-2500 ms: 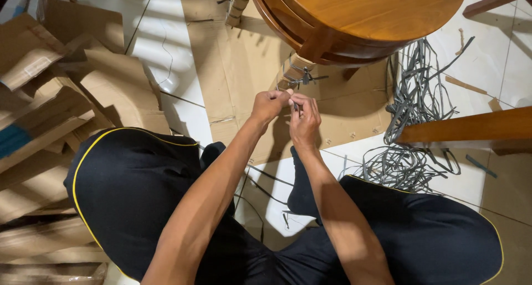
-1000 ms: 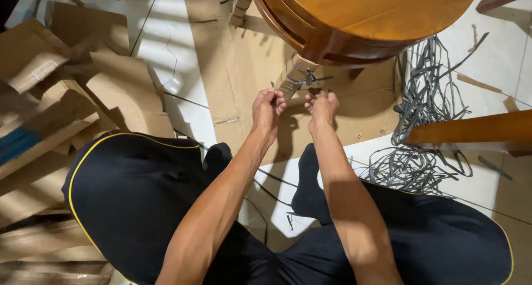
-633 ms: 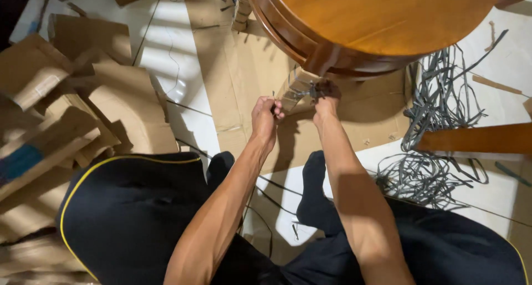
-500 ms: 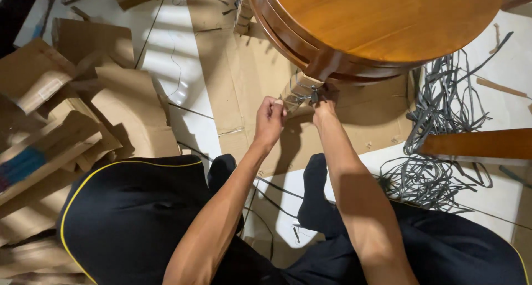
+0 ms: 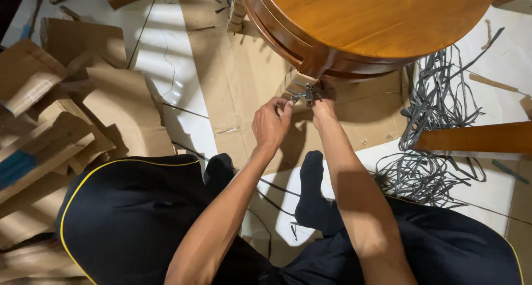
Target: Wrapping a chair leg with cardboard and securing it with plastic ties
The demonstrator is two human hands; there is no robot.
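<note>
At the far left lie torn pieces of cardboard (image 5: 83,105), crumpled and overlapping on the pale floor, with one flat sheet of cardboard (image 5: 244,80) spread under the work area. The person sits on the floor in dark trousers (image 5: 127,218) with a yellow seam, dark-socked feet tucked between the knees.

The left hand (image 5: 270,124) is raised toward the underside of the round wooden table (image 5: 377,19); its fingers are curled narrow, thumb and forefinger pinched on what looks like a thin grey strap (image 5: 302,91) tied around a cardboard-wrapped table leg (image 5: 303,81). Just beside it, the right hand (image 5: 323,108) reaches up to the same knot; its fingertips are partly in the table's shadow (so whether it truly grips the strap or only presses against it, I cannot tell). The two hands are close together, nearly touching.

By my reading, the step in hand is working the strap's knot at the leg, whether loosening or tying is unclear. The next move would call for a firm pinch on the loose end and a steady pull, with the other hand bracing the wrapped leg.

To the right, a heap of loose grey straps (image 5: 438,135) sprawls on the floor beside a wooden plank (image 5: 476,138).
</note>
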